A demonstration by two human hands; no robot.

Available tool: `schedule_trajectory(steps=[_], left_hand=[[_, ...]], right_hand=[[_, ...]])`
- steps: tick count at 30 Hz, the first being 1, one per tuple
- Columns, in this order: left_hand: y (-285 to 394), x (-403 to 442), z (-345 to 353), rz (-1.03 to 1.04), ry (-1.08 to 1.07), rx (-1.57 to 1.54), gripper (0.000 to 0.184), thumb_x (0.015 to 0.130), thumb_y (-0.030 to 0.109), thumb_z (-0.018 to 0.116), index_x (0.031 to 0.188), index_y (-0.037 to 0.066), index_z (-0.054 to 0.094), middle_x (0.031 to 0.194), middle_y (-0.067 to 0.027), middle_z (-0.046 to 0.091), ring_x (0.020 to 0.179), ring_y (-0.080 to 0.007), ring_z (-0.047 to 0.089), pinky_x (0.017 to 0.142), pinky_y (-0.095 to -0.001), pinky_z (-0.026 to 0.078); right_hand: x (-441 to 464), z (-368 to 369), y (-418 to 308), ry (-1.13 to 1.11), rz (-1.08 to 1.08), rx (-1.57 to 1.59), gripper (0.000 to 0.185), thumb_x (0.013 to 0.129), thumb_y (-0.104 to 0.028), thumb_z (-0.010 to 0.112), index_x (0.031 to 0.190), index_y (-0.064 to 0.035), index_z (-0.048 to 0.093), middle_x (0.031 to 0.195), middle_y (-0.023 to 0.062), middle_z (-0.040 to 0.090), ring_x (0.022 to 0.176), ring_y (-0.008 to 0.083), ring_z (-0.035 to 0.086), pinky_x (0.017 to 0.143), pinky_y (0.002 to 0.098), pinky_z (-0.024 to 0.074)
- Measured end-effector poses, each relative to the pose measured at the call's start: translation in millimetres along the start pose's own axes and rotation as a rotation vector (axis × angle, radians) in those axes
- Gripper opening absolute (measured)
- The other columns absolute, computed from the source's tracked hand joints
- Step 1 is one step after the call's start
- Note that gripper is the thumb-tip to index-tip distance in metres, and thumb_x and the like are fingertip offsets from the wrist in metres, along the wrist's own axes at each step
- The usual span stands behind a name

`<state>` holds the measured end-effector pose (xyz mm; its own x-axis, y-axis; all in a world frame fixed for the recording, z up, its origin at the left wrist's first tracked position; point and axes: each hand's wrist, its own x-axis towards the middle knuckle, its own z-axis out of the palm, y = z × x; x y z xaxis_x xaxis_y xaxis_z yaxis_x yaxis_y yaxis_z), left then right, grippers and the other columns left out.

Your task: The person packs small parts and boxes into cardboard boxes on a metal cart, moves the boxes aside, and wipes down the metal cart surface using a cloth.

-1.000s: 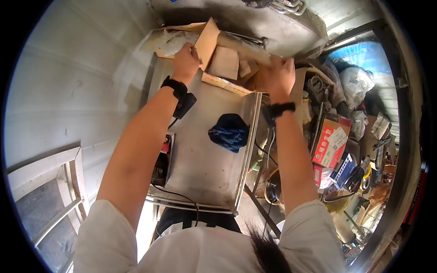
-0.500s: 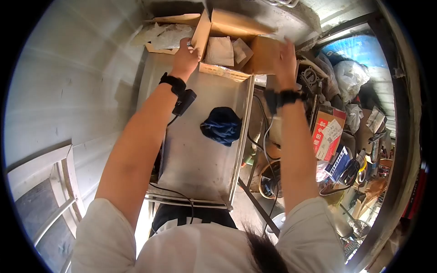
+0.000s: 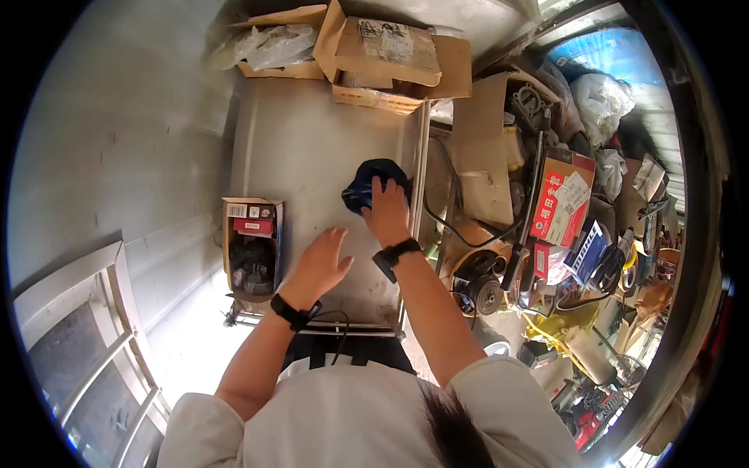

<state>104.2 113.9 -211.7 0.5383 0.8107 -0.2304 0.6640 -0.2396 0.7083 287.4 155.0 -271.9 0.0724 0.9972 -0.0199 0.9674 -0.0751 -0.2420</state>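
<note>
A crumpled dark blue cloth (image 3: 363,187) lies on the metal tabletop (image 3: 312,148), near its right edge. My right hand (image 3: 388,209) is on the cloth's lower right part, with the fingers bent over it and the thumb at its near side. My left hand (image 3: 318,265) hovers above the near part of the table, open, with its thumb apart from the fingers and nothing in it. Both wrists wear dark bands. At the far end stands a cardboard box (image 3: 374,97), its printed flap folded down over much of the opening.
Left of my left hand is a small open box (image 3: 278,234) holding dark parts and red packets. Another carton with clear plastic (image 3: 281,47) stands at the far left. Cartons, a pulley-like part (image 3: 488,296), cables and bags crowd the right side. A wall borders the left.
Both hands have come back from the far box toward me. My right hand is now on the cloth, my left over the near tabletop. The box's printed flap has come down over its opening.
</note>
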Motion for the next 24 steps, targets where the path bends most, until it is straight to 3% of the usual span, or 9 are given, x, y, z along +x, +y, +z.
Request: schedule_trajectory(steps=[2,5,6,10,13,16,19,21,24], left_hand=[[0,-14,-1,-0.055,-0.05,-0.038,0.054,0.081,0.017,0.065,0.126,-0.001,0.044,0.122,-0.0223,0.052,0.112,-0.0384,0.051,0.096,-0.0427,0.042],[-2,-26,-18,-0.113,-0.042,-0.091,0.054,0.084,0.019,0.063,0.129,0.0,0.042,0.128,-0.0218,0.049,0.119,-0.0367,0.047,0.1,-0.0409,0.039],[-3,-24,-25,-0.125,-0.024,-0.11,0.054,0.085,0.02,0.063,0.131,0.0,0.042,0.13,-0.0216,0.047,0.122,-0.0358,0.045,0.102,-0.04,0.037],[1,-8,-40,-0.051,0.152,-0.239,0.057,0.084,0.02,0.065,0.132,0.0,0.041,0.13,-0.0216,0.047,0.122,-0.0357,0.045,0.103,-0.0385,0.036],[17,8,-44,0.013,0.195,-0.316,0.057,0.083,0.021,0.067,0.13,0.0,0.042,0.128,-0.0211,0.049,0.12,-0.0355,0.047,0.102,-0.0377,0.036],[15,16,-35,0.074,0.118,-0.313,0.054,0.083,0.022,0.068,0.127,0.0,0.045,0.125,-0.0199,0.051,0.118,-0.0353,0.048,0.101,-0.0375,0.037],[20,24,-38,0.049,0.065,-0.276,0.048,0.084,0.021,0.067,0.124,0.001,0.048,0.124,-0.0186,0.053,0.117,-0.0348,0.049,0.099,-0.0382,0.039],[26,25,-38,0.037,0.139,-0.302,0.044,0.084,0.018,0.066,0.121,0.002,0.049,0.122,-0.0179,0.054,0.116,-0.0348,0.05,0.098,-0.0387,0.039],[20,48,-46,0.184,0.207,-0.151,0.042,0.083,0.015,0.066,0.12,0.003,0.05,0.121,-0.0175,0.055,0.115,-0.0355,0.05,0.097,-0.0395,0.04]], right_hand=[[6,25,8,-0.216,-0.034,-0.136,0.041,0.076,-0.019,0.067,0.11,-0.0036,0.05,0.092,0.0173,0.059,0.091,0.0347,0.059,0.074,0.0426,0.051],[5,-22,-1,-0.132,0.05,0.253,0.033,0.077,-0.021,0.065,0.102,-0.0051,0.05,0.091,0.0167,0.058,0.09,0.0367,0.059,0.072,0.0437,0.0507],[-1,-43,-8,0.05,0.066,0.342,0.032,0.08,-0.027,0.065,0.097,-0.0033,0.051,0.084,0.0178,0.058,0.084,0.0382,0.059,0.07,0.0442,0.0495],[-21,-87,-2,-0.167,0.253,0.682,0.038,0.085,-0.034,0.064,0.079,0.0003,0.05,0.068,0.0221,0.051,0.066,0.0389,0.055,0.058,0.0422,0.0417],[-32,-124,-11,-0.131,0.08,0.671,0.034,0.087,-0.027,0.063,0.074,0.0009,0.048,0.069,0.022,0.05,0.062,0.0368,0.051,0.055,0.0417,0.0384],[-36,-149,-18,-0.012,0.044,0.576,0.031,0.086,-0.021,0.065,0.073,0.0019,0.05,0.067,0.0187,0.05,0.059,0.0344,0.049,0.055,0.0407,0.0376],[-31,-166,-15,0.528,-0.016,0.491,0.026,0.084,-0.017,0.067,0.073,0.0022,0.054,0.066,0.0163,0.052,0.057,0.0351,0.047,0.055,0.0383,0.0388],[-34,-171,-1,0.487,0.157,0.565,0.021,0.086,-0.017,0.067,0.081,0.0019,0.061,0.068,0.0116,0.057,0.059,0.0235,0.051,0.058,0.0316,0.0417],[-40,-198,4,0.583,0.4,0.809,0.026,0.091,-0.022,0.064,0.087,0.0034,0.064,0.073,0.0033,0.061,0.068,0.0094,0.05,0.063,0.0252,0.0429]])
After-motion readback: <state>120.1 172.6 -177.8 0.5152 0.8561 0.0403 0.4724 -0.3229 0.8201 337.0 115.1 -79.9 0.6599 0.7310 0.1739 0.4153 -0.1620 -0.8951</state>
